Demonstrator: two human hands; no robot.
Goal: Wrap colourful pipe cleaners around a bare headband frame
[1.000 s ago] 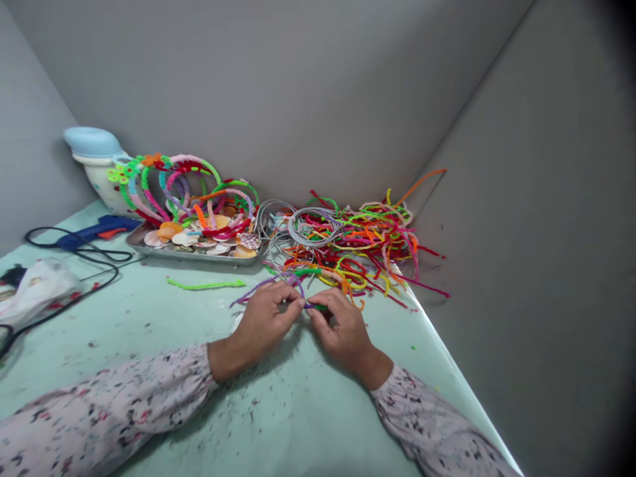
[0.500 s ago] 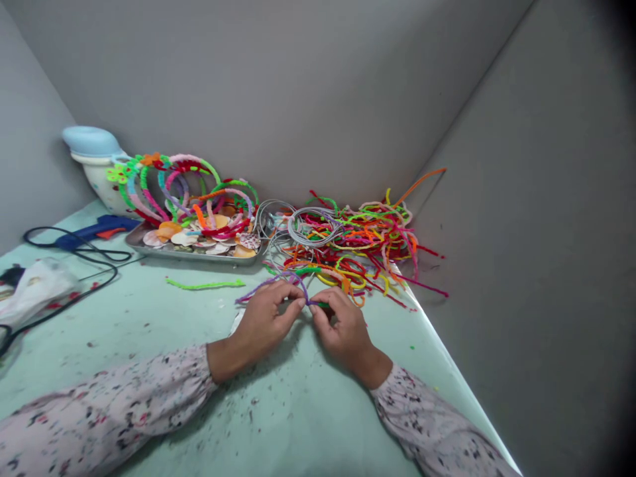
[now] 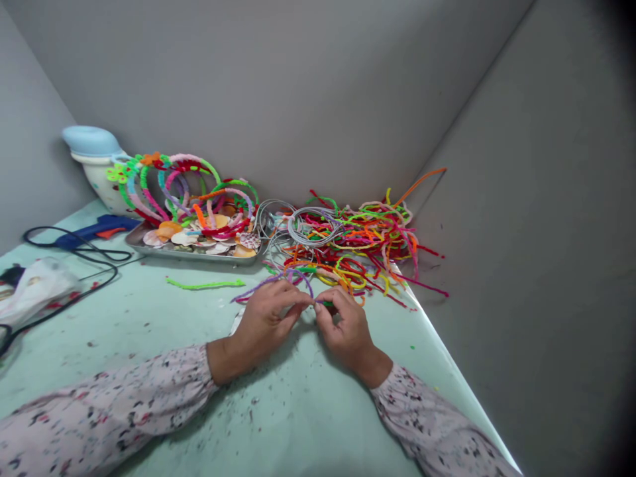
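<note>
Both hands meet over the table at a purple pipe cleaner [image 3: 311, 285], which arcs up behind the fingers. My left hand [image 3: 268, 318] has thumb and forefinger closed by the purple strand, its forefinger reaching toward the right fingertips. My right hand [image 3: 346, 328] pinches the strand's lower end, where a short green piece [image 3: 326, 303] shows between thumb and forefinger. Whether the green piece joins the purple strand is hidden by the fingers. More purple strand runs out behind the left knuckles. A lime-green pipe cleaner [image 3: 205, 285] lies flat to the left.
Behind the hands lie a tangled heap of colourful pipe cleaners [image 3: 382, 232] and coiled wire rings [image 3: 311, 227]. A metal tray [image 3: 199, 257] holds shells and fuzzy hoops [image 3: 171, 179]. Farther left are a blue glue gun [image 3: 94, 230], black cord [image 3: 112, 265], plastic bag [image 3: 42, 285] and blue-lidded container [image 3: 92, 142].
The purple arc has shifted slightly right. My left forefinger has straightened and moved right, closer to the right fingertips. My right hand has barely moved.
</note>
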